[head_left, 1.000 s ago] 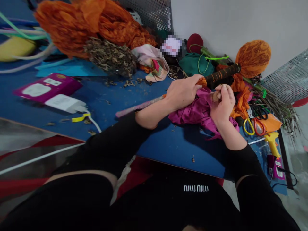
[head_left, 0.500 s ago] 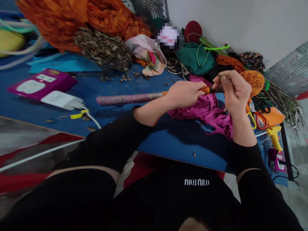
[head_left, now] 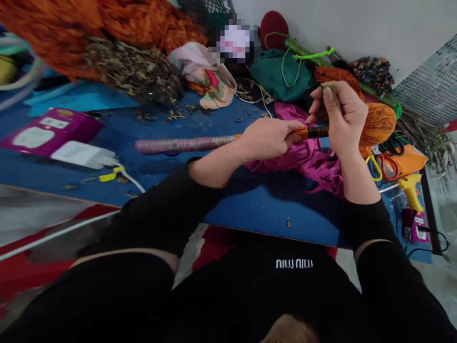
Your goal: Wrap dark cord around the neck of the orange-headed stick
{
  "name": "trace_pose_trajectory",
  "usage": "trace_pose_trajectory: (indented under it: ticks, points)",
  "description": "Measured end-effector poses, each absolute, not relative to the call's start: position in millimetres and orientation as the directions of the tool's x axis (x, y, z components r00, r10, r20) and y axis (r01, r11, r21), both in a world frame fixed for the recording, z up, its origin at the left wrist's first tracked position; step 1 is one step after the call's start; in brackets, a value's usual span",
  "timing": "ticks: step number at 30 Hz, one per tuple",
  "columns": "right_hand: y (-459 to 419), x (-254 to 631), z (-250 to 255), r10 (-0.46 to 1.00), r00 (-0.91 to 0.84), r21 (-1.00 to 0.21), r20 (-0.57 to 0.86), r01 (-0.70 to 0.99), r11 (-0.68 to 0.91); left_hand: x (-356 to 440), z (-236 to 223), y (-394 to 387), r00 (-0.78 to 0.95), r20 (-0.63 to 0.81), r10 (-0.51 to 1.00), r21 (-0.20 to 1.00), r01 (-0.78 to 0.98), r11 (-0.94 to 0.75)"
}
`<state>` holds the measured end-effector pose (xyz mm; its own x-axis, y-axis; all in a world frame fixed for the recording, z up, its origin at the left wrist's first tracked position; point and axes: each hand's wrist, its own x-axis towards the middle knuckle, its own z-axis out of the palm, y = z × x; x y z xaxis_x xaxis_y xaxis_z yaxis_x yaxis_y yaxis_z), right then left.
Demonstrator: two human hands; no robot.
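Observation:
My left hand [head_left: 266,138] is wrapped round a long stick [head_left: 189,144], held nearly level above the table. Pinkish-purple and grey wrapping covers its left part. Orange cloth and a dark brown wrapped section [head_left: 317,132] show just right of my left fingers. At the stick's right end, behind my right wrist, bulges a rounded orange cloth head [head_left: 378,124]. My right hand [head_left: 341,112] is closed in a pinch above the dark section; a tiny brownish end shows at the fingertips, too small to name. Below both hands lies crumpled magenta cloth [head_left: 307,164].
On the blue table [head_left: 246,200] lie a purple power strip [head_left: 71,126] with a white plug, dried plant matter [head_left: 135,69], orange cloth [head_left: 143,24] and green cloth [head_left: 282,74]. Red-handled scissors [head_left: 389,166] and a yellow glue gun [head_left: 412,190] lie at the right.
My right hand has risen from the stick, its pinched fingertips now higher above it. My left hand keeps its grip. The view has shifted slightly.

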<state>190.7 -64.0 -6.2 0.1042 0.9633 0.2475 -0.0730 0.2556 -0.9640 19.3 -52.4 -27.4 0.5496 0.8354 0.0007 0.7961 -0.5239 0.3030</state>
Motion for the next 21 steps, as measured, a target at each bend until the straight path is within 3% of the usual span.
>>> trace_pose_trajectory:
  ticks: [2,7,12,16,21]
  points:
    - [-62.6,188.9,-6.9,0.968,0.1,-0.966,0.232,-0.095,0.241,19.9,-26.1,-52.6,0.549,-0.004,0.836,0.269,0.805,-0.528]
    - [-49.1,192.7,-15.1,0.984,0.174,-0.972,0.032,-0.223,0.071,21.9,-25.8,-56.4,0.572,0.007,0.82,0.17,0.807,-0.565]
    - [-39.2,199.5,-22.3,0.996,0.05,-0.997,0.069,-0.038,0.071,24.4,-25.9,-65.3,0.575,0.027,0.818,0.09,0.813,-0.575]
    - [-33.5,207.9,-29.4,0.988,0.15,-0.993,-0.041,-0.117,-0.024,25.8,-24.8,-69.7,0.577,0.037,0.816,0.046,0.815,-0.578]
    - [-23.4,212.4,-45.2,0.967,0.253,-0.977,0.009,-0.202,0.062,25.4,-26.1,-69.7,0.598,0.046,0.8,-0.027,0.801,-0.598]
